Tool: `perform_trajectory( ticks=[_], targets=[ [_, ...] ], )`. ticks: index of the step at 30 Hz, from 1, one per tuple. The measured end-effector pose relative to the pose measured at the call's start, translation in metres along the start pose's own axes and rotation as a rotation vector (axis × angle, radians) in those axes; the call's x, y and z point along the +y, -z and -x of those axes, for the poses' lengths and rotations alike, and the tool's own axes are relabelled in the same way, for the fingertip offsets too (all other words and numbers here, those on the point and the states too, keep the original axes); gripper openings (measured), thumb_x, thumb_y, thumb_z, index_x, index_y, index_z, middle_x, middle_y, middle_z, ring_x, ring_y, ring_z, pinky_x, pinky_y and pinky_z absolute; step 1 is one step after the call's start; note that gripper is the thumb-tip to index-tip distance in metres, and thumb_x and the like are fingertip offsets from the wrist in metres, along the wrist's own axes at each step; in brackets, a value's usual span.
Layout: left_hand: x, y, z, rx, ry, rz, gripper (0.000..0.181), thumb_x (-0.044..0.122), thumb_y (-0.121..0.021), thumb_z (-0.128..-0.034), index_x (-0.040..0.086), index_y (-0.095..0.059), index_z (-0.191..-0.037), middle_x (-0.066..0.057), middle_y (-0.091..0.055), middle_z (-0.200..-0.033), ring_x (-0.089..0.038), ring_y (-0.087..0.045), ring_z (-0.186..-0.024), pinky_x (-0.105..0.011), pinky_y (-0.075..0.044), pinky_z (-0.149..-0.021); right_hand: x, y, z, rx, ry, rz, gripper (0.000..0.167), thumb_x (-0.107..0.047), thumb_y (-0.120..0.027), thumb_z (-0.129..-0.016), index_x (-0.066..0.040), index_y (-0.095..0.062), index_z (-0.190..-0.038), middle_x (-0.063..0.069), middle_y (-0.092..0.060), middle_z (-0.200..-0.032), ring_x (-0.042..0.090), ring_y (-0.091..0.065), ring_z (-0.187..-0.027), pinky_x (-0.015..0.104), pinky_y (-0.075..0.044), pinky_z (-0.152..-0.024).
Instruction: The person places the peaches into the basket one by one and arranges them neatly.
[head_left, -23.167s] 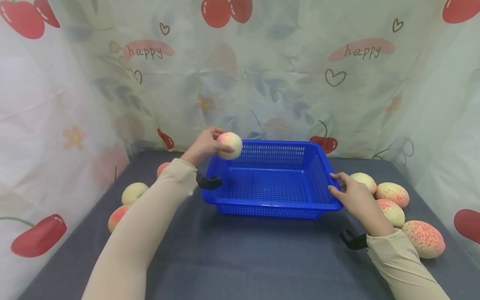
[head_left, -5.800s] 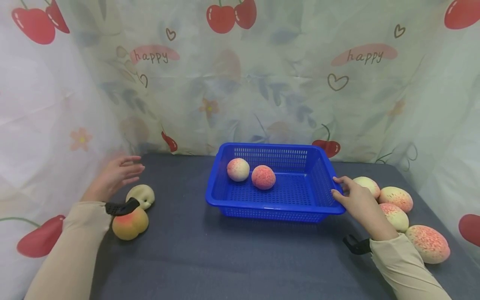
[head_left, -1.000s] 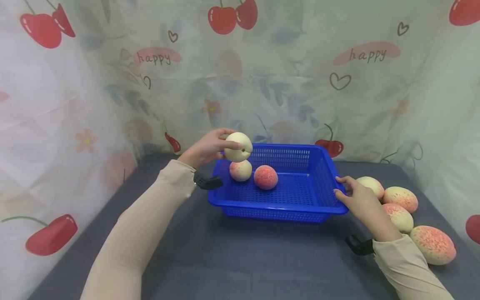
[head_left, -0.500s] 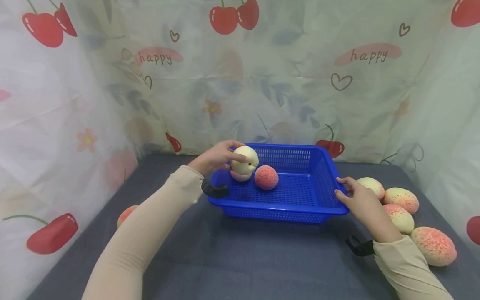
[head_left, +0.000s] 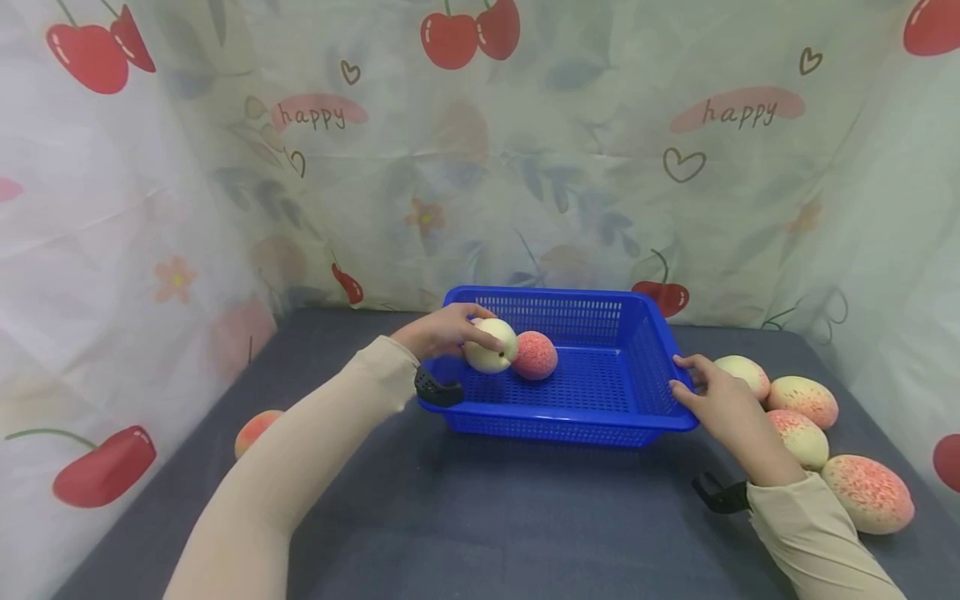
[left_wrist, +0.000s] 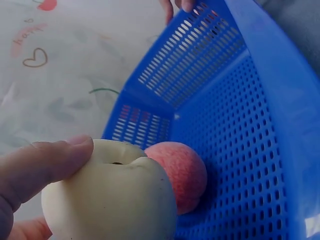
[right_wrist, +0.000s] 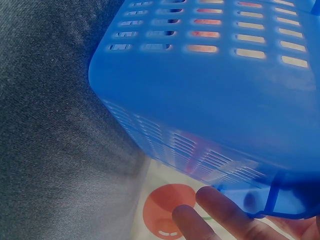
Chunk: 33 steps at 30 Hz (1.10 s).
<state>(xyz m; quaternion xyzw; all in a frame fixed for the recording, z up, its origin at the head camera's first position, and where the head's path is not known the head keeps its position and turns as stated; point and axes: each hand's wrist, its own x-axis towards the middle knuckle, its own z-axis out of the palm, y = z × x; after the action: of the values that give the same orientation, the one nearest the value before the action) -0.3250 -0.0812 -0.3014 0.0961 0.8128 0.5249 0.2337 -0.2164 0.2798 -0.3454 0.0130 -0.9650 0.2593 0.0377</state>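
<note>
Cream in colour, the pale peach (head_left: pixel 491 348) is inside the blue basket (head_left: pixel 551 414), toward its left end; whether it bears on the basket floor, you cannot tell. Your left hand (head_left: pixel 442 331) grasps it between thumb and fingers. For a clean placement, hold lightly, let the perforated floor take the weight, then part your fingers evenly so that nothing rolls. Mind the red peach (head_left: pixel 538 356) close on its right: a sideways push would likely shift it.

Your right hand (head_left: pixel 716 400) grips the basket's right rim. Brace with it during release; this should stop the basket sliding on the cloth-covered bench (head_left: pixel 480 517).

Farther out, an orange peach (head_left: pixel 255 427) lies at left, partly behind the left sleeve (head_left: pixel 292 467), and four speckled fruits (head_left: pixel 867 493) lie beside the right forearm.

Consult the wrist views for detail. Left wrist: the cleft runs into the stem hollow, only a dark dot in the head view, and your thumb (left_wrist: pixel 70 157) presses near it. Right wrist: your fingers (right_wrist: pixel 225 210) show on the basket's outer side, along with its slotted end wall, turned away from the head camera.
</note>
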Motion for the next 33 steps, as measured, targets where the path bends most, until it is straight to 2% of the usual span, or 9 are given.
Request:
perform_trajectory(
  ticks=[6,10,20,30,33],
  targets=[
    [-0.003,-0.002,-0.004,-0.022,0.027,-0.070,0.057,0.010,-0.077,-0.0804,0.006,-0.053,-0.132,-0.014,-0.050,-0.133,-0.025,-0.056,-0.108,-0.039,-0.055,-0.085,-0.001,0.000,0.001,0.009,0.005,0.001,0.053,-0.031,-0.053,-0.099,0.002,-0.043,-0.139,0.032,-0.058,-0.123,0.044,-0.063,-0.103,0.048,-0.057,-0.075],
    [-0.007,-0.002,-0.006,-0.046,0.029,-0.083,0.056,0.010,-0.077,-0.0801,0.005,-0.054,-0.131,-0.014,-0.051,-0.130,-0.024,-0.055,-0.107,-0.037,-0.055,-0.084,0.000,0.001,0.001,0.007,0.003,0.003,0.054,-0.031,-0.053,-0.099,0.002,-0.043,-0.140,0.033,-0.058,-0.123,0.043,-0.064,-0.102,0.048,-0.057,-0.075],
    [-0.012,-0.005,-0.011,-0.058,0.039,-0.158,0.057,0.007,-0.079,-0.0770,0.004,-0.055,-0.129,-0.015,-0.050,-0.132,-0.025,-0.053,-0.111,-0.038,-0.053,-0.086,0.000,0.001,0.001,0.014,0.018,0.005,0.053,-0.031,-0.053,-0.098,0.002,-0.044,-0.139,0.033,-0.058,-0.122,0.042,-0.065,-0.100,0.047,-0.057,-0.074],
    [-0.011,-0.010,-0.013,-0.087,0.100,-0.245,0.064,0.006,-0.080,-0.0755,0.006,-0.053,-0.133,-0.012,-0.046,-0.137,-0.029,-0.051,-0.117,-0.049,-0.047,-0.098,0.001,0.001,0.001,0.013,0.016,0.005,0.053,-0.031,-0.053,-0.098,0.002,-0.044,-0.139,0.033,-0.058,-0.122,0.042,-0.065,-0.100,0.046,-0.057,-0.073],
    [-0.011,-0.011,-0.013,-0.095,0.107,-0.288,0.065,0.007,-0.081,-0.0747,0.005,-0.052,-0.133,-0.013,-0.046,-0.137,-0.030,-0.051,-0.118,-0.048,-0.047,-0.099,0.002,0.000,0.000,0.012,0.014,0.001,0.053,-0.030,-0.053,-0.099,0.002,-0.043,-0.139,0.032,-0.058,-0.122,0.042,-0.065,-0.101,0.046,-0.057,-0.073]
  ],
)
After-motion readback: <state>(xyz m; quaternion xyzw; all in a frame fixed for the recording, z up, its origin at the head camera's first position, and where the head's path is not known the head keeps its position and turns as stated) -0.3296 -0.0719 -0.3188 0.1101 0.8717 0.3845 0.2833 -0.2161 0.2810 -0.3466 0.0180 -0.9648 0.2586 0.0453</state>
